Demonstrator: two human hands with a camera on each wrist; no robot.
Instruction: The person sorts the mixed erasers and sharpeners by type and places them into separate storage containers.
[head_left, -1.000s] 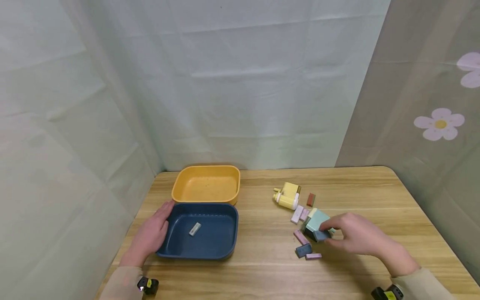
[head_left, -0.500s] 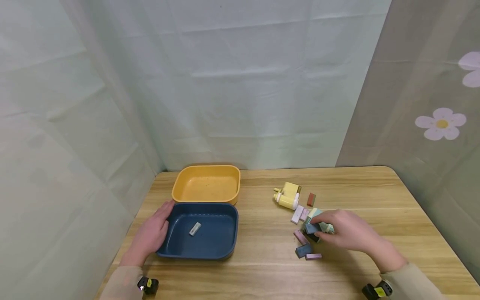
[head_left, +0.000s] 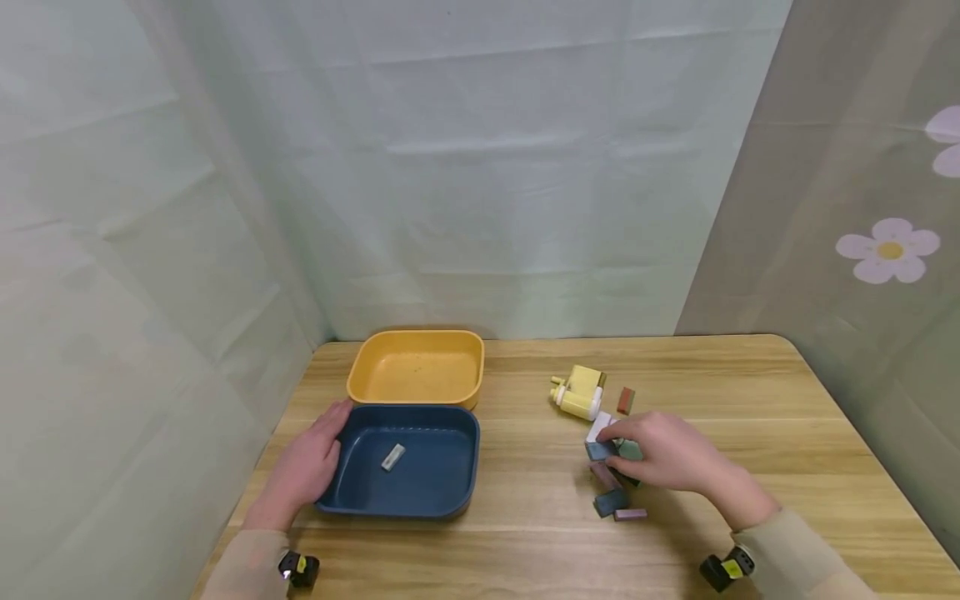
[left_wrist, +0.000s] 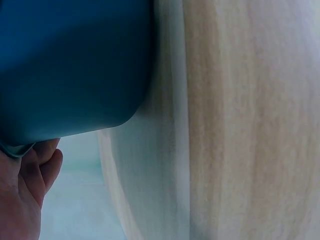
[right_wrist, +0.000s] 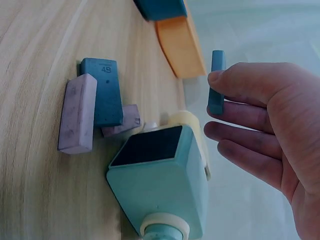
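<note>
My right hand (head_left: 663, 450) pinches a blue eraser (right_wrist: 217, 82) between thumb and index finger, above the loose pieces. Below it, partly hidden by the hand, is a mint-green pencil sharpener (right_wrist: 150, 192) with a black panel. Another blue eraser (right_wrist: 102, 92), marked 4B, lies beside it with lilac erasers (right_wrist: 77, 115) around it. On the left, my left hand (head_left: 303, 462) holds the side rim of a navy blue tray (head_left: 397, 510); its fingers lie along the outer wall. One whitish eraser (head_left: 393, 457) lies inside that tray.
A yellow tray (head_left: 416, 336) stands behind the navy one. A pale yellow crank pencil sharpener (head_left: 579, 393) lies beyond the erasers, near a red-brown and green eraser (head_left: 626, 400). Fabric curtains (head_left: 487, 208) rise behind the wooden table (head_left: 525, 533).
My right hand has lifted the blue eraser from beside the green sharpener and carried it left, over the lilac erasers. The left hand and both trays stay in place.
</note>
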